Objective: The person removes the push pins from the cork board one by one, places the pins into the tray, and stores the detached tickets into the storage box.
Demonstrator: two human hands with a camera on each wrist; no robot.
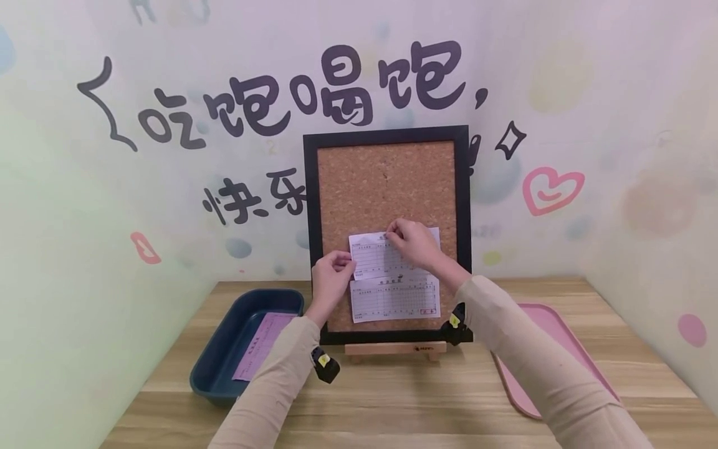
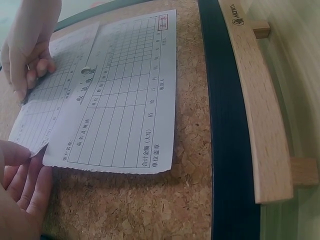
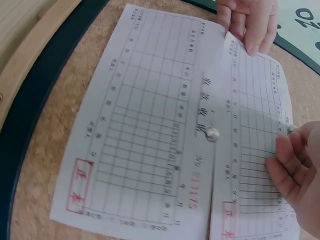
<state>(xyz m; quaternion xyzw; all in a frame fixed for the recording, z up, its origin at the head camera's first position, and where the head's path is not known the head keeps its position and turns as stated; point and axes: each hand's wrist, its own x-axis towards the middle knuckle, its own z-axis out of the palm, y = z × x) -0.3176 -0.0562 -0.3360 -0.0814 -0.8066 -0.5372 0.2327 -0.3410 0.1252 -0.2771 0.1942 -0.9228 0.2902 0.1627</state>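
Two printed receipt slips lie one above the other on a framed corkboard (image 1: 387,181). A silver thumbtack (image 3: 212,134) sits at the top of the lower receipt (image 1: 392,300), close to the upper slip's bottom edge. My left hand (image 1: 332,280) pinches the lower left corner of the upper receipt (image 1: 367,257), thumb in front and fingers behind. At that slip's top edge, my right hand (image 1: 417,244) has its fingertips on another silver thumbtack (image 3: 292,128), pinching it against the paper. The fingers partly hide this tack.
The board leans on a small wooden easel (image 1: 395,348) on the wooden table (image 1: 387,405). To the left stands a dark blue tray (image 1: 210,368) with a pink printed slip (image 1: 262,346) in it. A pink tray (image 1: 552,324) lies at right, partly behind the right sleeve.
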